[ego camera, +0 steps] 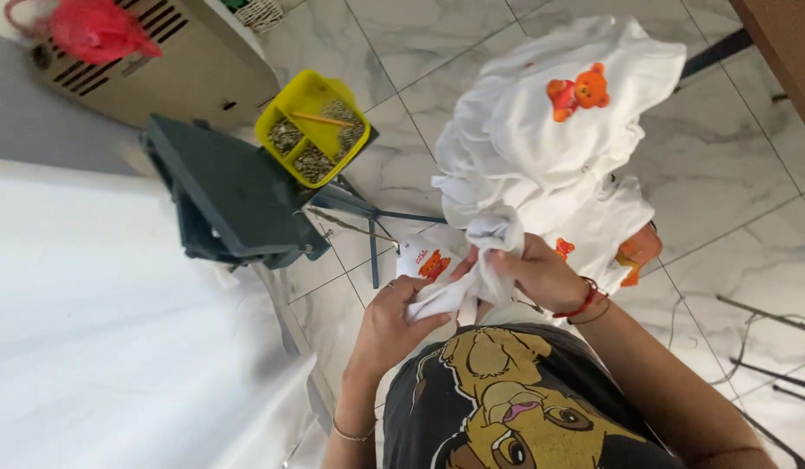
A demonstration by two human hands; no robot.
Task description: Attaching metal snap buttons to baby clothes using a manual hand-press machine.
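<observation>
Nearest, the person's dark shirt [515, 408] with a yellow cartoon lion print fills the bottom edge. Just above it two hands meet on one small white garment [472, 274]. The left hand [392, 326] has its fingers curled shut around the lower bunched end of the cloth, a ring on one finger and a thin bangle [355, 432] at the wrist. The right hand [541, 274] pinches the upper fold closed between thumb and fingers; one red thread bracelet [580, 301] and one darker band sit on that wrist. The garment is held up between both hands, over the lap, above the floor. A small orange bear print [433, 263] shows on white cloth just left of the hands; whether it belongs to the held piece cannot be told.

Beyond the hands lies one heap of white garments [550, 148] on the marble tile floor [750, 217]; three orange bear prints can be counted in all, the largest [579, 91] on top of the heap. To the left spreads a white sheet [98, 330], and past it stands one dark grey press-like machine [229, 191]. One yellow tray [313, 126] with three compartments of small greyish bits rests by its far corner. Farthest off sit one beige vented box [159, 69] and a red bag [94, 30] on it.
</observation>
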